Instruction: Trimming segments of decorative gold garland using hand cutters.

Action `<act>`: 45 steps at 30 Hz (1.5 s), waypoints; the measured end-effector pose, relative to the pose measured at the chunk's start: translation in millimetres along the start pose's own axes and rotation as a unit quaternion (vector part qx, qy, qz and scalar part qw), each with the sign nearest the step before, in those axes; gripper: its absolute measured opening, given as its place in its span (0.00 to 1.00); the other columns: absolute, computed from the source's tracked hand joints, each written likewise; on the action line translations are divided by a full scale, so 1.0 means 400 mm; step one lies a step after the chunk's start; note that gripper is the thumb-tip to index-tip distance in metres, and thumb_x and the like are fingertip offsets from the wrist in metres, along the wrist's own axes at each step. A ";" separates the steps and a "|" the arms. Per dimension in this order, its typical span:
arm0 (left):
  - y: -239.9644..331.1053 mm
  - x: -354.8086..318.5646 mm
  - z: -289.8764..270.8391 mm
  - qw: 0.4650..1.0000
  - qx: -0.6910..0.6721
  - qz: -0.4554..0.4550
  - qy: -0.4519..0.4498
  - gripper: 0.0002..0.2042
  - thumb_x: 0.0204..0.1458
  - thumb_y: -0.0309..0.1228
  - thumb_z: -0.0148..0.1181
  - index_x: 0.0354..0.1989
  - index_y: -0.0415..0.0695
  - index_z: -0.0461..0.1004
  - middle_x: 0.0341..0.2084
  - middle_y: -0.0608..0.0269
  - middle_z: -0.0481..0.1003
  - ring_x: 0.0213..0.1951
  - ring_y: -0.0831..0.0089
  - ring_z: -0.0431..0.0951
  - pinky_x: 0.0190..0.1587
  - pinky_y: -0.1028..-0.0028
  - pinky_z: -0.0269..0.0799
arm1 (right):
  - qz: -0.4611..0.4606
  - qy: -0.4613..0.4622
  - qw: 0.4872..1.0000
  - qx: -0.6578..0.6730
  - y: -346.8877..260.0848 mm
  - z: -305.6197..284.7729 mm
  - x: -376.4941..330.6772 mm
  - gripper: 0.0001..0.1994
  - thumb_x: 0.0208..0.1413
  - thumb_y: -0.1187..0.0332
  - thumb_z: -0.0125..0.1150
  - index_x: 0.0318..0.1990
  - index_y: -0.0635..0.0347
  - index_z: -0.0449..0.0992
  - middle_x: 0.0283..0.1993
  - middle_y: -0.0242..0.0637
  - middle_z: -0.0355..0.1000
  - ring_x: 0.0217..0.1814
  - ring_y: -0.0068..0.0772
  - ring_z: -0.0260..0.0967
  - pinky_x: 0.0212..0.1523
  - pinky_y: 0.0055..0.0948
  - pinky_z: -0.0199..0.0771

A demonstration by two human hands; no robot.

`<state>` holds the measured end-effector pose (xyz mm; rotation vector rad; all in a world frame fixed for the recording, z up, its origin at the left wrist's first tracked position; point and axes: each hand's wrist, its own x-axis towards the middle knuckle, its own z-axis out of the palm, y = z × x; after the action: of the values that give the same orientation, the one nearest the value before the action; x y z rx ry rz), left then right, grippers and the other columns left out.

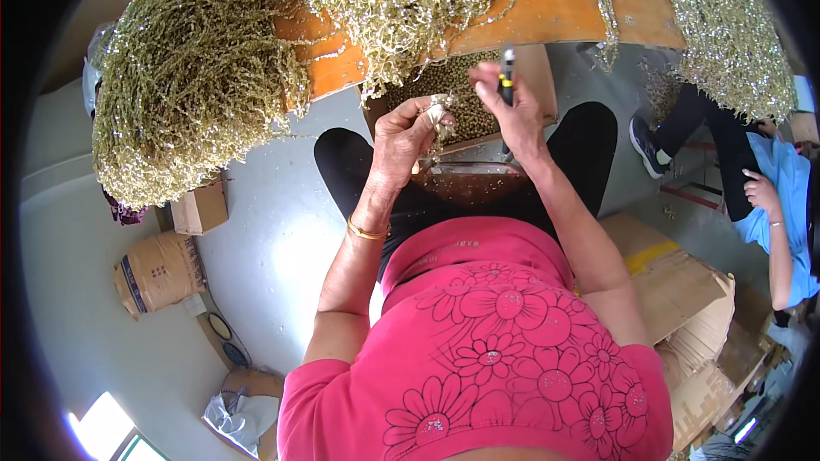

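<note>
Pinched between thumb and fingers of my left hand (401,135) is a small bunch of glittery gold bead strands (439,113), its ends hanging below the fingers. My right hand (519,115), just to its right, is closed around a slim black tool (507,77) with yellow bands and a pale tip pointing away from me; its exact kind does not show. Beyond both hands, a cardboard box (547,85) full of small round gold beads (470,90) stands below the table edge. Part of the box is hidden by my hands.
An orange-brown wooden table (555,0) lies ahead. Piles of gold bead strands (196,77) hang over its edge at left, middle and right. Another person (773,205) in blue sits at right. Cardboard boxes (683,290) lie behind right; a taped carton (160,275) stands at left.
</note>
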<state>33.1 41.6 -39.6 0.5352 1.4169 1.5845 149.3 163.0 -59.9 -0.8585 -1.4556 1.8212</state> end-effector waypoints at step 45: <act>0.078 -0.011 -0.016 0.978 -0.165 -0.088 -0.088 0.09 0.53 0.28 0.48 0.38 0.38 0.70 0.26 0.63 0.73 0.15 0.87 0.55 0.17 0.86 0.50 | 0.425 -0.112 0.856 0.271 0.273 0.082 0.028 0.07 0.47 0.64 0.56 0.30 0.58 0.70 0.23 0.33 0.68 0.22 0.25 0.65 0.21 0.25 0.66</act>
<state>19.7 36.9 -11.0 0.3331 1.0127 1.5466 106.9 134.4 -162.3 -1.0964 -0.5760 2.8713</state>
